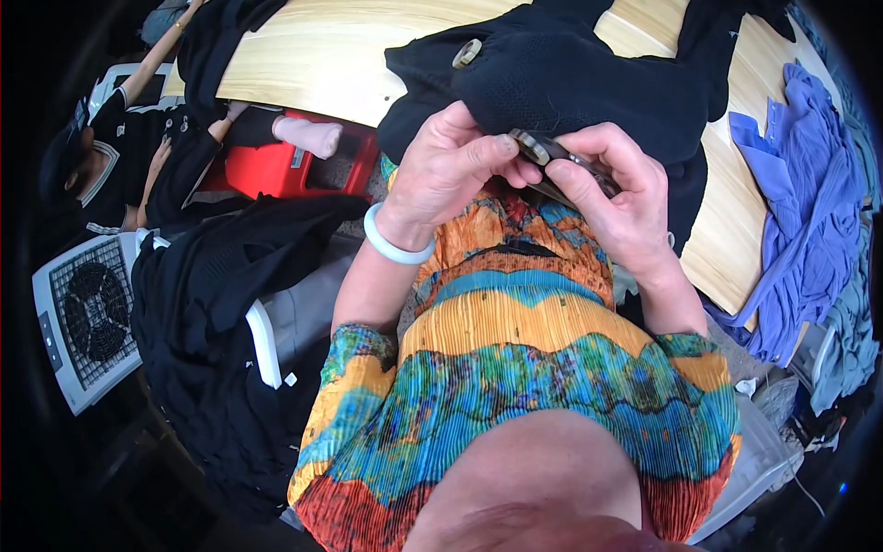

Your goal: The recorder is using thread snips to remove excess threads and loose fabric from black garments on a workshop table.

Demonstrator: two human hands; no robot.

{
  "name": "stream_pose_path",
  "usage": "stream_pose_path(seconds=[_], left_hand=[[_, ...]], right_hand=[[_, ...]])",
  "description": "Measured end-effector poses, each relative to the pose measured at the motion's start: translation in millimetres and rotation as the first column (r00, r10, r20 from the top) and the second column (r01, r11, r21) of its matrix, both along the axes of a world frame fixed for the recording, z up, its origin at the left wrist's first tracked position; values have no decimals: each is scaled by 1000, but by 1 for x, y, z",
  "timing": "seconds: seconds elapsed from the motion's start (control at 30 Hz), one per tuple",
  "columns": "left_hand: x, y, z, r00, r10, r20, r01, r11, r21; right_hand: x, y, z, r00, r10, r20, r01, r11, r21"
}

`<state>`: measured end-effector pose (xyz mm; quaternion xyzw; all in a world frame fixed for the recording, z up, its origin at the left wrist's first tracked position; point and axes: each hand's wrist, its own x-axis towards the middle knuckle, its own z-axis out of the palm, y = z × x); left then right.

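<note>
A black knitted garment (598,83) lies over the near edge of the table and hangs down in front of me. My left hand (446,161) pinches a round button (529,147) with a pale, golden-brown rim, at the garment's edge. Close beside it, my right hand (625,179) is closed around a small dark metal tool (602,179) that looks like thread snips; the fingers cover much of it. Both hands nearly meet at the button. A second, similar round button (467,53) sits on the garment farther up and to the left.
The light wooden table (313,55) curves across the far side. Purple clothing (800,212) drapes over its right edge. At left stand a fan unit (92,304), a heap of black garments (212,304) and a red plastic stool (267,170); another person (110,166) handles black cloth there.
</note>
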<state>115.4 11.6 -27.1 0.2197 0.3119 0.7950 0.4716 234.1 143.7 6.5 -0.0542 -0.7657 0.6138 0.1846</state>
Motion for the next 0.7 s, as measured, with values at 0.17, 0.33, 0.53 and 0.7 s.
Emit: stream_pose_path(seconds=[0.17,0.33,0.53,0.7], left_hand=[[-4,-1,-10,998,-35,56,29,995,92],[1,1,-7,996,85,32,-86,996,11],[2,3,-6,990,51,129,-53,999,11],[-4,-3,-7,994,15,112,-22,998,62]], right_hand=[[2,6,3,970,-229,-78,199,939,-282],[-5,59,14,821,-502,-271,394,843,-365],[-24,19,2,994,24,-108,-6,986,167],[-31,42,8,943,-270,-196,257,962,-91]])
